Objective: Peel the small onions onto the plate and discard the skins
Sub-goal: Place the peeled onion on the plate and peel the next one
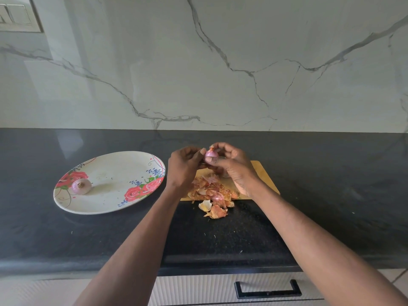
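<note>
Nearest, drawer handle (267, 289) below the desk (331, 184). Above the skins (212, 193) on the cutting board (262, 173), so scraps fall there: small onion (210, 156) pinched by right hand (234, 166), left hand (185, 166) fingers curled against it. Peeled onion (81, 186) parked on plate (114, 173).

The plate (114, 173) is off-white with red roses, green leaves and blue speckles; the onion (81, 186) on it is pale purple. Right of the plate, the skins (209, 191) are orange-brown — on a tan board (262, 175). The counter (331, 184) is speckled black — the wall (198, 62) white marble, grey-veined.
</note>
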